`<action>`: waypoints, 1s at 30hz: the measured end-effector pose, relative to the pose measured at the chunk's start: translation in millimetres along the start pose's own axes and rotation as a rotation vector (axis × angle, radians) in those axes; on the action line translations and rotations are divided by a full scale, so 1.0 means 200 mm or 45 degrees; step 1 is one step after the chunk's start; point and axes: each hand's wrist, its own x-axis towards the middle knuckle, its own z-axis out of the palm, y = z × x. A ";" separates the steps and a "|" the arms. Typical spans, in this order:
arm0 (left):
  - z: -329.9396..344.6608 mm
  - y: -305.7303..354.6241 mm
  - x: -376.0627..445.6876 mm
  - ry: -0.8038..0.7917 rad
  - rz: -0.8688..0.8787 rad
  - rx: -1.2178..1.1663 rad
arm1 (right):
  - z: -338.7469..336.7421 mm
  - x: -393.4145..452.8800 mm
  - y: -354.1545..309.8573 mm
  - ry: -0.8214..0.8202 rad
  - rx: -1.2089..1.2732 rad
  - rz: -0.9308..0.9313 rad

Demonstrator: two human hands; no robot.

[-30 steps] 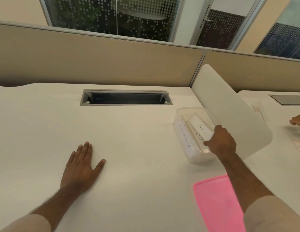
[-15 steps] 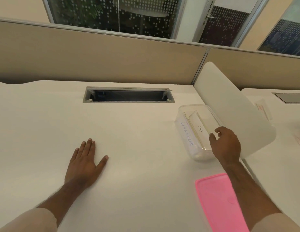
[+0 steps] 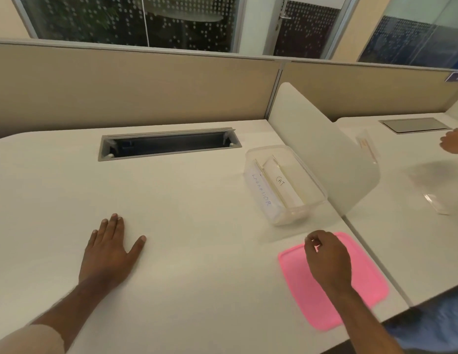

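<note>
A clear plastic container (image 3: 289, 217) stands on the white desk (image 3: 197, 226), right of centre. Inside it are upright white cards, one marked "CAT" (image 3: 280, 181) and one marked in blue letters (image 3: 261, 193). A pink lid (image 3: 360, 284) lies flat just in front of the container, near the desk's front edge. My right hand (image 3: 327, 256) is over the lid's far end, fingers loosely curled, with nothing seen in it. My left hand (image 3: 110, 251) rests flat on the desk, fingers spread, well left of the container.
A white rounded divider panel (image 3: 325, 154) stands right behind the container. An open cable slot (image 3: 169, 144) is sunk into the desk at the back. Beige partitions close off the far side. Another person's hand (image 3: 452, 144) is on the neighbouring desk.
My right hand left the cards in the container and drew back toward me, now over the pink lid. My left hand stayed flat on the desk.
</note>
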 end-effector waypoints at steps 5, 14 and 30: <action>-0.01 0.09 -0.03 0.027 -0.068 -0.118 | -0.11 -0.02 0.22 -0.090 -0.117 0.119; 0.03 0.90 -0.38 0.002 0.129 -0.448 | -0.20 0.13 0.45 -0.217 -0.348 0.316; 0.09 1.48 -0.70 -0.601 -0.189 -0.787 | -0.21 0.17 0.52 -0.458 -0.265 0.200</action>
